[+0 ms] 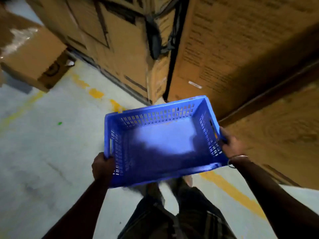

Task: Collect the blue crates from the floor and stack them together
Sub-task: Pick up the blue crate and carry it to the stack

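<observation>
One empty blue crate with slotted walls hangs in the air in front of me, tilted so its open top faces the camera. My left hand grips its near left corner at the rim. My right hand holds the right end wall by the rim, a metal bangle on that wrist. No other blue crate is in view.
Tall cardboard cartons rise close on the right and straight ahead. A smaller taped cardboard box stands at the left. The grey floor carries worn yellow line marks. My legs show below the crate.
</observation>
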`<action>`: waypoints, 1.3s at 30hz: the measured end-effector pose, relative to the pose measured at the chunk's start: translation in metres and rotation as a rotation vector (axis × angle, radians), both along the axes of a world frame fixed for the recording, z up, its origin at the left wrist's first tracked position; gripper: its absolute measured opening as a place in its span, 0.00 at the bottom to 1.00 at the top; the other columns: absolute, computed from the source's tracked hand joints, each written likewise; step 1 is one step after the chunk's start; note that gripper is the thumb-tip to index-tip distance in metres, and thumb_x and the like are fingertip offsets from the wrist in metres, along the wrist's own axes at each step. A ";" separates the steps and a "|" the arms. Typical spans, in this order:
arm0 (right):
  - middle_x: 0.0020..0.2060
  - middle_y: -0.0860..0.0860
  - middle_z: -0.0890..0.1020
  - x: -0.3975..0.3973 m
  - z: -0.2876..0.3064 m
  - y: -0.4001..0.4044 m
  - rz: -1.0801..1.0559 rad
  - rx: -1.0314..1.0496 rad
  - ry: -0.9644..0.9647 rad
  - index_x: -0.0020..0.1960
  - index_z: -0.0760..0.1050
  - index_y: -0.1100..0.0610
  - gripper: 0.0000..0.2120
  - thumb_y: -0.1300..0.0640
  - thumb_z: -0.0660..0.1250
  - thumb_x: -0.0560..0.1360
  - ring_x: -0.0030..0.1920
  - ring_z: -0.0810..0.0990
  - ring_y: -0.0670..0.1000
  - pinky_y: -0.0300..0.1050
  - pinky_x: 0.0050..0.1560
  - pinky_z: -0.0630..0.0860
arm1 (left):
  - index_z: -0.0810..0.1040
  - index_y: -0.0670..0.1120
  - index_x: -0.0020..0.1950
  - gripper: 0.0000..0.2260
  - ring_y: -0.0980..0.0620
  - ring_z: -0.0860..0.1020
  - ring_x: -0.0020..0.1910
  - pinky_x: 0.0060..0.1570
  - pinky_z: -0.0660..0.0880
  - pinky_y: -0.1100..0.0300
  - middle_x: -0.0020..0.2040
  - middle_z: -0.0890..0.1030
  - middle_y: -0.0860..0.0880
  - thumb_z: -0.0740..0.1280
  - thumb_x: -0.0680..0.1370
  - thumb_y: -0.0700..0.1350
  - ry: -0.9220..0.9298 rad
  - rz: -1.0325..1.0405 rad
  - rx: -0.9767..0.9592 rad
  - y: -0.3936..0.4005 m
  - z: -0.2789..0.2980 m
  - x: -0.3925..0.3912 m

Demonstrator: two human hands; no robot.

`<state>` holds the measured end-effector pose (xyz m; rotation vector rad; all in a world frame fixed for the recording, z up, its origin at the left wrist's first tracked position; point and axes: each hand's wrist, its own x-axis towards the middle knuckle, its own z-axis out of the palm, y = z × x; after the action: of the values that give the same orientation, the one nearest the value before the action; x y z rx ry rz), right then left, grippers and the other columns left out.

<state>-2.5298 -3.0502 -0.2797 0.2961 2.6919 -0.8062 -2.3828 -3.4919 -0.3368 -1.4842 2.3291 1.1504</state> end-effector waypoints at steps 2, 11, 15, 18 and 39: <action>0.61 0.59 0.80 0.048 0.015 0.037 -0.151 -0.020 0.009 0.71 0.70 0.54 0.25 0.58 0.67 0.74 0.61 0.79 0.59 0.47 0.56 0.72 | 0.78 0.44 0.50 0.11 0.37 0.79 0.51 0.52 0.77 0.45 0.49 0.82 0.39 0.68 0.74 0.51 -0.017 -0.177 -0.015 0.018 0.014 -0.018; 0.58 0.58 0.82 0.304 0.037 0.154 -0.764 -0.099 0.042 0.72 0.69 0.51 0.26 0.62 0.67 0.75 0.58 0.81 0.56 0.42 0.50 0.70 | 0.77 0.43 0.44 0.16 0.38 0.82 0.46 0.46 0.78 0.49 0.42 0.82 0.42 0.65 0.70 0.56 0.053 -0.755 -0.037 0.169 0.052 -0.046; 0.57 0.59 0.82 0.417 0.049 0.189 -0.939 -0.037 0.099 0.70 0.71 0.53 0.24 0.62 0.66 0.74 0.56 0.81 0.61 0.49 0.52 0.74 | 0.78 0.43 0.44 0.18 0.38 0.80 0.45 0.42 0.73 0.52 0.42 0.81 0.41 0.63 0.67 0.57 0.123 -0.954 -0.055 0.267 0.068 -0.012; 0.51 0.60 0.83 0.502 0.056 0.217 -1.035 0.026 0.111 0.64 0.72 0.54 0.18 0.58 0.65 0.74 0.51 0.81 0.64 0.54 0.47 0.77 | 0.78 0.44 0.46 0.10 0.38 0.79 0.48 0.43 0.71 0.53 0.46 0.81 0.41 0.68 0.74 0.51 0.136 -1.081 -0.073 0.340 0.086 0.033; 0.45 0.61 0.80 0.925 0.047 0.333 -1.862 0.238 0.080 0.65 0.66 0.49 0.22 0.58 0.60 0.71 0.43 0.79 0.64 0.52 0.41 0.77 | 0.78 0.45 0.45 0.08 0.42 0.78 0.38 0.35 0.71 0.55 0.39 0.80 0.44 0.69 0.76 0.49 0.214 -1.864 0.072 0.777 0.099 0.320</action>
<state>-1.6049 -2.7175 -0.2326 2.9116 1.7984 -0.7082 -2.0630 -2.7145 -0.2379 0.9771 2.2608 0.6283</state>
